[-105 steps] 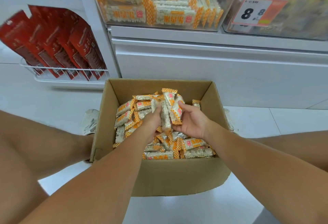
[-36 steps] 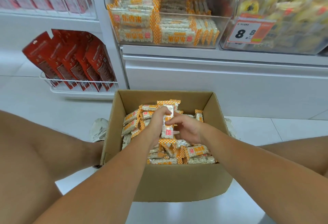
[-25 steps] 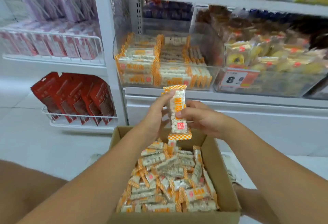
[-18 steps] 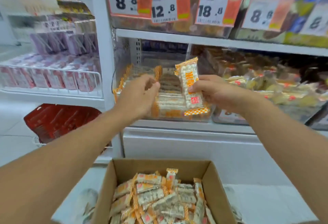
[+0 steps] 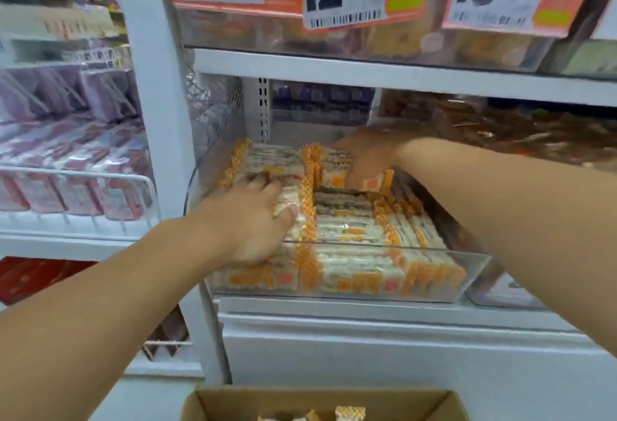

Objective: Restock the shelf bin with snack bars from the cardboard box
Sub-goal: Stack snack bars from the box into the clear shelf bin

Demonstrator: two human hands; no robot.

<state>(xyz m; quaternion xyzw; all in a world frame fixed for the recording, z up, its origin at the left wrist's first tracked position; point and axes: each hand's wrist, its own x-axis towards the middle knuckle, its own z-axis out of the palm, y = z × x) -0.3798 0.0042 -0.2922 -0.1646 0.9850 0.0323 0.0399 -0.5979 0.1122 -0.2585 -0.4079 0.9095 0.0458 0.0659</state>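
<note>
Both hands are down in the clear shelf bin (image 5: 474, 273), setting snack bars into place.

The left hand (image 5: 248, 220) lies flat with straight fingers on the near-left stack of bars (image 5: 354, 273); the right hand (image 5: 367, 156) is curled over a bar (image 5: 374, 183) at the far middle, though blur hides how firm its grip is. Pressing too hard could topple the rows or crush wrappers. The shelf above (image 5: 400, 76) hangs low, so headroom is tight; the bin's near rim is open. The cardboard box (image 5: 207, 404) sits below, near.
</note>
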